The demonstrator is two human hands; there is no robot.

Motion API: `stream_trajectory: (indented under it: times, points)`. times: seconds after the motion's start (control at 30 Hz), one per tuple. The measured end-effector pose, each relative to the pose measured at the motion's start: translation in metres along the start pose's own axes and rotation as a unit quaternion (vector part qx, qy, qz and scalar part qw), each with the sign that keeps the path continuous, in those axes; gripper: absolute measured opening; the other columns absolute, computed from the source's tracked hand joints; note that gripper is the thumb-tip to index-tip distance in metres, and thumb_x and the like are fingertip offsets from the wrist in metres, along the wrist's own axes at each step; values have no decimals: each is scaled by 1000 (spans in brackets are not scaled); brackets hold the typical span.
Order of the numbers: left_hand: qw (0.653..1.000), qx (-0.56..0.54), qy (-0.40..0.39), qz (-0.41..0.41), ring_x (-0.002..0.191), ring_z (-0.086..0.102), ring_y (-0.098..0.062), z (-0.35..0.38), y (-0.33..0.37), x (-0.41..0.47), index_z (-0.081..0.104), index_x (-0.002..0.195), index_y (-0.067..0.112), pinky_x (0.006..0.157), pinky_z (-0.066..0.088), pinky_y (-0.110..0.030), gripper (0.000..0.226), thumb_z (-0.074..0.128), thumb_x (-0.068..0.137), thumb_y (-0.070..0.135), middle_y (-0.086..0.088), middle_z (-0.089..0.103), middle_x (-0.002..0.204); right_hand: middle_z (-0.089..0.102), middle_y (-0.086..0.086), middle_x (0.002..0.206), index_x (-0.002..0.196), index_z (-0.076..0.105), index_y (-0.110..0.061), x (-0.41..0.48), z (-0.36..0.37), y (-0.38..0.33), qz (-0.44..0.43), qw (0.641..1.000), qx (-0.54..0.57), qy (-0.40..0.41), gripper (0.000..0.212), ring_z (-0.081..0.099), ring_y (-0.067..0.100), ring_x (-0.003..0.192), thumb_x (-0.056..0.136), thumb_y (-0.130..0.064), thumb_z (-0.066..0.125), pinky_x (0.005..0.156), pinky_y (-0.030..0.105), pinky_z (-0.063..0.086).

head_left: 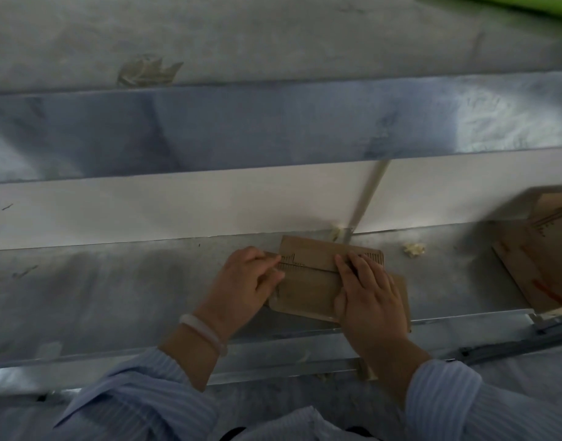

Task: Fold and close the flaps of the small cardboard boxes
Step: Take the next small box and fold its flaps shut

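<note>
A small brown cardboard box [308, 283] lies flat on the metal work surface [114, 288], its far flap folded down over the top with printed lines showing. My left hand [244, 281] grips the box's left end, fingers curled over the flap's edge. My right hand [365, 291] lies on the right part of the box, with its fingers stretched forward and pressing the flap down. The box's right end is partly hidden under that hand. The frame is blurred.
A larger cardboard box [540, 249] with red marks sits at the right edge. A white strip [146, 205] runs across behind the work surface, with a metal ledge beyond it. Small crumpled scraps [413, 249] lie to the right of the box. The bench's front rim [273, 345] is near my wrists.
</note>
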State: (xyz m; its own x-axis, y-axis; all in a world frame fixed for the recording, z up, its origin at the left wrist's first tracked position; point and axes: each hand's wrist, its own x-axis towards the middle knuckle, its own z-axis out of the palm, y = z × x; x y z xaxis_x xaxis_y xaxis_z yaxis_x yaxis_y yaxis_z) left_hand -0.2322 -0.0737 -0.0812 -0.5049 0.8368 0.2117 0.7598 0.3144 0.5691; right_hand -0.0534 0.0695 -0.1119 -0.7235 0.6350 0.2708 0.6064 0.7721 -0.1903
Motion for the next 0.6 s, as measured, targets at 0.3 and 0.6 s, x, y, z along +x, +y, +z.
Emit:
stream_trajectory:
  times: [0.3,0.6]
  points:
    - [970,-158,-44,-177,81,60,3,-3,-6,-10,64,110,26,73,45,-10,36,77,77,22,15,64,96,55,9,135,134,56,-16,0,0,0,3,1000,-8,-3,55,47,28,126,86,-34,36,109,45,37]
    - [990,-65,-23,-126,66,58,-2,-2,1,-15,64,71,27,62,48,-18,14,75,77,20,13,62,70,56,10,133,133,58,-14,0,0,0,-4,1000,-1,8,54,48,29,125,87,-33,36,108,46,38]
